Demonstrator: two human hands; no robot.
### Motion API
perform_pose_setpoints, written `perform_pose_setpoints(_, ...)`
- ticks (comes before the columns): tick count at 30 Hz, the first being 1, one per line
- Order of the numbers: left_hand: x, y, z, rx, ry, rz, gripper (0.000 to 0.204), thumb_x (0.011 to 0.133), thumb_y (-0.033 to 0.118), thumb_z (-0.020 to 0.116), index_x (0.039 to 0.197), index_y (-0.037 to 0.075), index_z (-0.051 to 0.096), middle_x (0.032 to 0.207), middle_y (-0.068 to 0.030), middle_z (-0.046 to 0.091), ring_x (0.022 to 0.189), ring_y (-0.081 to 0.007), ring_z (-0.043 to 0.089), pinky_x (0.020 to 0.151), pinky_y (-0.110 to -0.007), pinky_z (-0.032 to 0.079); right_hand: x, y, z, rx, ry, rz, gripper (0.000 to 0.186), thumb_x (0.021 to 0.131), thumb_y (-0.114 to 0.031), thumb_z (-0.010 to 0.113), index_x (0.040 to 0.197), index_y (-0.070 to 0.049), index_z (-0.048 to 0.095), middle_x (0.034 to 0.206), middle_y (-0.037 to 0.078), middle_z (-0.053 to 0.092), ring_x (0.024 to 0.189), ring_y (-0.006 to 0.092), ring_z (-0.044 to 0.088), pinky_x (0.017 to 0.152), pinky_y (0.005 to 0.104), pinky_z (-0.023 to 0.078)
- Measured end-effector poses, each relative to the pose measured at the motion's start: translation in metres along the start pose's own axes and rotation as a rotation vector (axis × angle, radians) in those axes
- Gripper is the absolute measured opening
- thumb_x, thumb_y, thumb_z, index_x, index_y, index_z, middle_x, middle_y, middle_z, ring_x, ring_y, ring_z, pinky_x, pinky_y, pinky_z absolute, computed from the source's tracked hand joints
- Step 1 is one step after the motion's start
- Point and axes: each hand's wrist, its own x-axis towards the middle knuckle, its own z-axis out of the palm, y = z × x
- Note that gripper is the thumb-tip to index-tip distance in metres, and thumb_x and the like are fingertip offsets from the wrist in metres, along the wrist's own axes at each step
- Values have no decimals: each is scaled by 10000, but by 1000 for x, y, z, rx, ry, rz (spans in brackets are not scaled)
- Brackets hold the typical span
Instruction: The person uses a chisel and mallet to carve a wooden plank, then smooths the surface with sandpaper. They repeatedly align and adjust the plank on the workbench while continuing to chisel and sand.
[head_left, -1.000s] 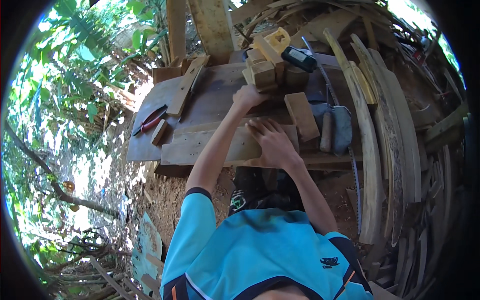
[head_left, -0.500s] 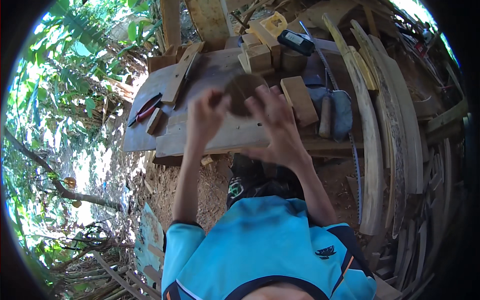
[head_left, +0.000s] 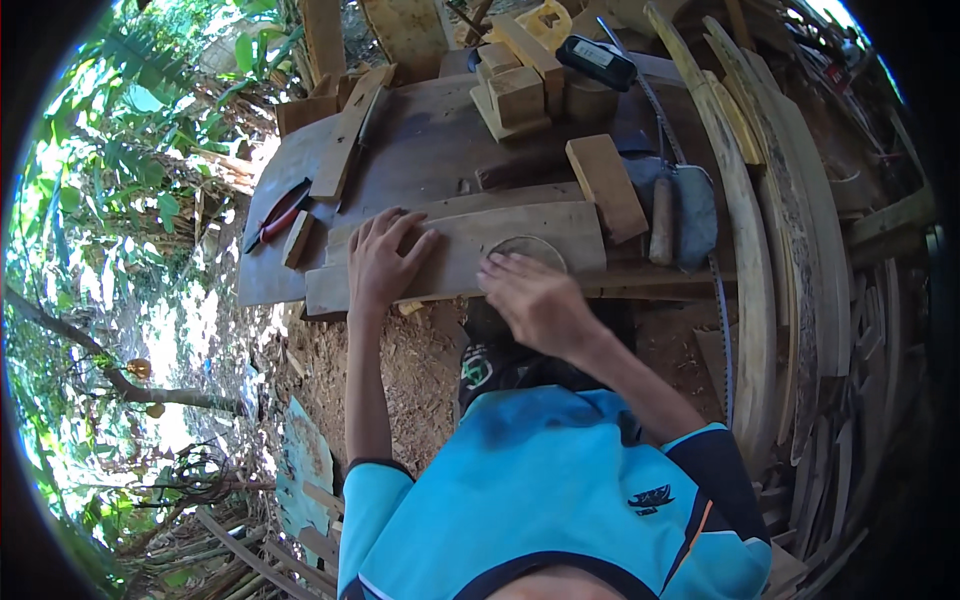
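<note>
A flat wooden board (head_left: 455, 262) lies along the near edge of the workbench. My left hand (head_left: 381, 258) rests on its left part, fingers spread and thumb held apart. Toward the board's right end lies a thin round sanding disc (head_left: 543, 250), brown and flat against the wood. My right hand (head_left: 535, 300) has its fingers together on the disc's near left edge; the fingertips cover part of it. Another narrow board (head_left: 500, 199) runs just behind the first one. A rectangular wood block (head_left: 607, 188) stands just beyond the board's right end.
Red-handled pliers (head_left: 278, 215) and a small wood piece (head_left: 297, 240) lie at the left. Wood blocks (head_left: 517, 97) and a black case (head_left: 596, 62) sit at the back. On the right are a wooden-handled tool (head_left: 661, 222), a long saw blade (head_left: 721, 325) and long planks (head_left: 743, 250).
Both hands have come down from above the bench onto the board. The disc, held up between them before, now lies on the board under my right fingers.
</note>
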Motion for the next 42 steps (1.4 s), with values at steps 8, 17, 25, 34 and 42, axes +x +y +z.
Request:
perform_pose_setpoints(8,-9,3,-1,-33,56,-118,399,765,449,628,935,92,678,1049,-69,604,1018,-259,526,930,-372,348,1,13,-9,-8,-59,120,161,724,-38,569,874,-27,625,977,160,634,930,266,615,830,346,497)
perform_pose_setpoints(17,-2,4,-1,-27,34,-135,429,746,462,648,898,63,684,930,-73,637,900,-277,548,876,-368,382,12,20,-4,-238,-12,93,111,769,-57,535,855,-26,598,957,147,639,921,246,626,840,351,498)
perform_pose_setpoints(25,-4,6,0,-19,30,-143,438,744,473,645,894,63,684,931,-78,635,917,-279,544,872,-372,380,-1,16,-12,-122,-175,-148,174,784,-75,556,938,-16,610,1007,131,640,953,238,623,863,345,499)
perform_pose_setpoints(34,-6,4,-17,40,-244,198,1004,436,588,763,1219,41,452,1179,-120,505,1106,-293,457,950,-410,301,18,17,-16,95,-298,-97,240,832,-148,583,1048,-46,602,1109,104,615,1065,209,572,982,371,407)
perform_pose_setpoints(42,4,-3,-12,37,-246,317,1012,409,567,769,1213,39,455,1155,-117,500,1114,-301,448,954,-419,302,24,22,-17,-22,-352,-169,197,821,-130,570,1000,-62,620,1086,55,626,1060,175,570,933,330,415)
